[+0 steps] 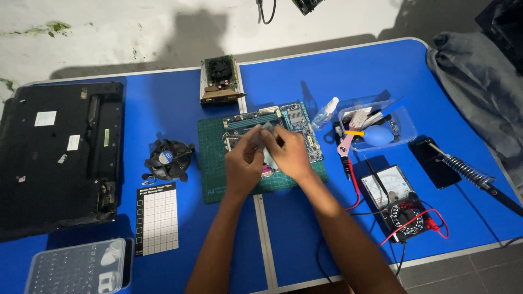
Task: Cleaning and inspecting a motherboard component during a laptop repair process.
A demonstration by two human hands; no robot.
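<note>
Both hands, left hand [243, 163] and right hand [290, 154], meet over the motherboard [294, 122] on the green cutting mat [211, 163], fingers [256, 136] pinching a small grey chip-like part [266, 128] between them, held directly above the board, multimeter [396, 200] right of the fingers.

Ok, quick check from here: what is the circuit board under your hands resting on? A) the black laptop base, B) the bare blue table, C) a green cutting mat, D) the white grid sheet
C: the circuit board lies on the green cutting mat, whose edges show around it on the blue table, while the left hand and right hand meet above it.
</note>
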